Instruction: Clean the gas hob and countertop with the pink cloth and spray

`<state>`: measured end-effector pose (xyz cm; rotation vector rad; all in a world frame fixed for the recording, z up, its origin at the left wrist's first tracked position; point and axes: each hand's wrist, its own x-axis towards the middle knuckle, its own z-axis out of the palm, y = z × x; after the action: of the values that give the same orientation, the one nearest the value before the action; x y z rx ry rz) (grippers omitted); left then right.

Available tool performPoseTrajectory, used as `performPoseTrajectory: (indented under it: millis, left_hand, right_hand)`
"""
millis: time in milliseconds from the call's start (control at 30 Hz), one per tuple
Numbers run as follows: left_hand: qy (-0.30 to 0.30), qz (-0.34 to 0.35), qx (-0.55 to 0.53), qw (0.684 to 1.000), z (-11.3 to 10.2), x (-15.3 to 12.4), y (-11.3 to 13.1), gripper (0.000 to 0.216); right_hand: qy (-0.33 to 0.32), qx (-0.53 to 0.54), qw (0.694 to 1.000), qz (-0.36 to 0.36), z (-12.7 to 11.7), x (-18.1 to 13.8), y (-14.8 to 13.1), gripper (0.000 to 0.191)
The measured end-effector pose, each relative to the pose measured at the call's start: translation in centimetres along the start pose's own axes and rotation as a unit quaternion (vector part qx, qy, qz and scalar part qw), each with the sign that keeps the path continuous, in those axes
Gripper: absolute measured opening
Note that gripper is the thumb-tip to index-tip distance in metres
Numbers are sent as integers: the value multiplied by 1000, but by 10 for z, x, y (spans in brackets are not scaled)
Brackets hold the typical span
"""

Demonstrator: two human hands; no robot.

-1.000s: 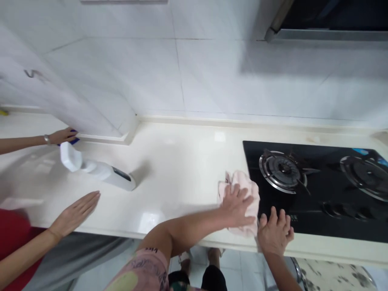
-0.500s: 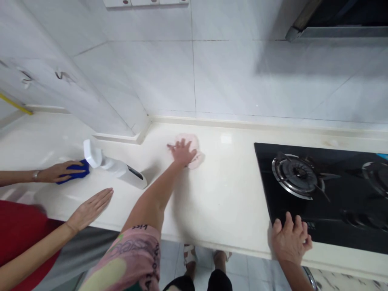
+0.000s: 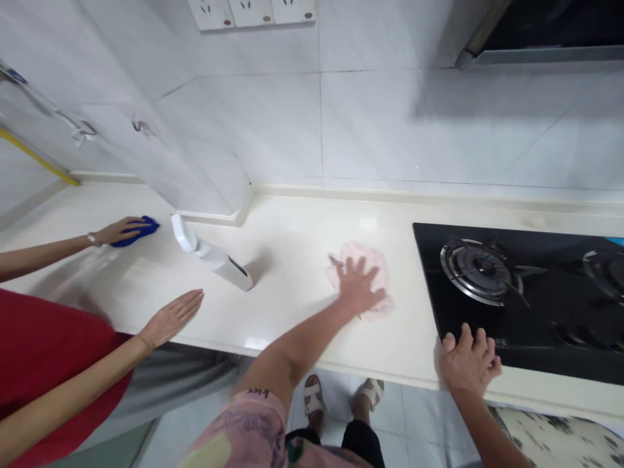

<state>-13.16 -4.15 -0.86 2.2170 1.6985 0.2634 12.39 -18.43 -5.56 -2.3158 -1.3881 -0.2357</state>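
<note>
On counter (image 3: 297,279), opaque white bottle (image 3: 212,256), left fingers (image 3: 359,267) spread on pink cloth (image 3: 379,257)

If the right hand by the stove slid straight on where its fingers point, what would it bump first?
Probably the left burner: the right hand points across the stove roughly towards it. The hand's height is hard to tell, so it might pass above.

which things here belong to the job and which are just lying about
In use:
pink cloth, under the left hand
blue cloth, under a co-worker's hand

Probably just there:
white bottle, standing untouched
gas hob, right hand at its edge
wall sockets
</note>
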Motion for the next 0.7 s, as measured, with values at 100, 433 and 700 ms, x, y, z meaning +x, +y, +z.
performPoseTrajectory:
  millis: [100, 433, 700]
  left_hand:
    - [-20, 127, -24, 991, 43, -44, 57, 79]
    - [41, 12, 18, 999, -28, -53, -77, 68]
    - [90, -117, 95, 985, -64, -179, -174, 68]
  right_hand:
    - [-11, -4, 1000, 9, 1, 0, 3, 58]
    - [-39, 7, 999, 31, 5, -1, 12, 60]
    - [-27, 25, 999, 16, 4, -1, 12, 60]
